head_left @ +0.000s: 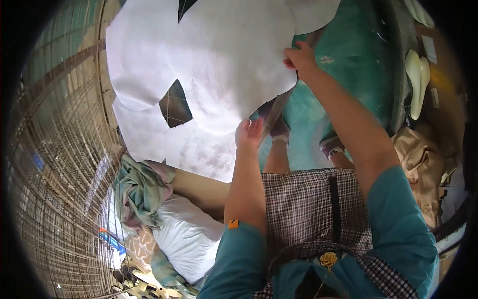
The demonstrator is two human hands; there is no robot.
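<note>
A large white sheet (224, 65), leather-like with an irregular, curved outline, spreads across the upper middle. It has a dark gap at its top and a hole through which dark tiles show. My right hand (300, 59) is closed on the sheet's right edge, thumb and fingers together. Lower down, my left hand (249, 132) is at the near right edge, its fingers curled at the border and partly hidden. Some greyish mottling marks the sheet's lower part.
On the left stands a wire lattice (59, 184). Crumpled green cloth (139, 187) and a white bag (186, 236) lie at lower left. My shoes (280, 130) are on a green surface (343, 84). Cream shoe soles (417, 82) and brown material (420, 169) lie at right.
</note>
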